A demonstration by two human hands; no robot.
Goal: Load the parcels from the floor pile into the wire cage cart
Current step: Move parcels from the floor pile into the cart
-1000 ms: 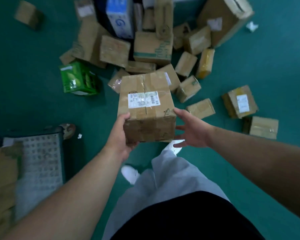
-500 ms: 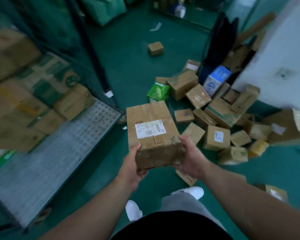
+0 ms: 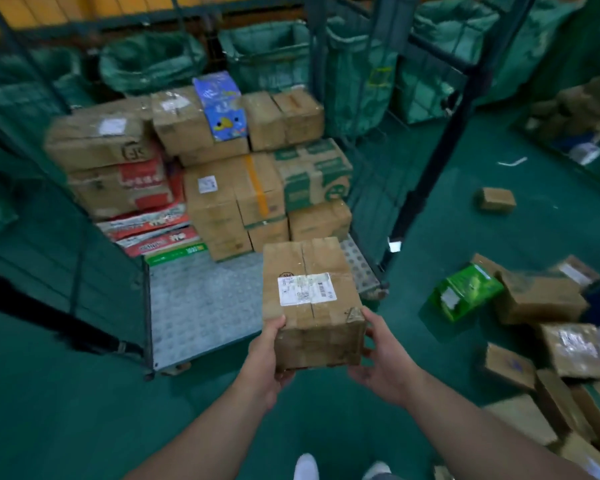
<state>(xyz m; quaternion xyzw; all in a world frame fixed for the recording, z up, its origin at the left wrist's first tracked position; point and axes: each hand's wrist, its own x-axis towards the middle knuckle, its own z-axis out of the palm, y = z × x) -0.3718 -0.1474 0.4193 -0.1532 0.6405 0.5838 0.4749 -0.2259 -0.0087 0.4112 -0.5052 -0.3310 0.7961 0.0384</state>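
Note:
I hold a brown cardboard parcel (image 3: 310, 299) with a white shipping label on top, in the air in front of me. My left hand (image 3: 265, 355) grips its near left corner and my right hand (image 3: 378, 355) grips its near right side. The parcel hovers just before the open front of the wire cage cart (image 3: 201, 306), whose perforated metal floor is bare at the near end. Stacked cartons (image 3: 229, 188) and a blue box (image 3: 222, 109) fill the cart's back half. The floor pile (image 3: 548, 327) lies at the right.
A green box (image 3: 465, 292) lies on the green floor at the pile's edge, and one small carton (image 3: 496, 199) sits alone farther off. Green sacks (image 3: 153, 60) hang in frames behind the cart. The cart's dark posts (image 3: 433, 161) stand at the right of its opening.
My view has swung left from the floor pile to face the cart. The parcel has come with me in both hands, and the right hand that was reaching now grips it.

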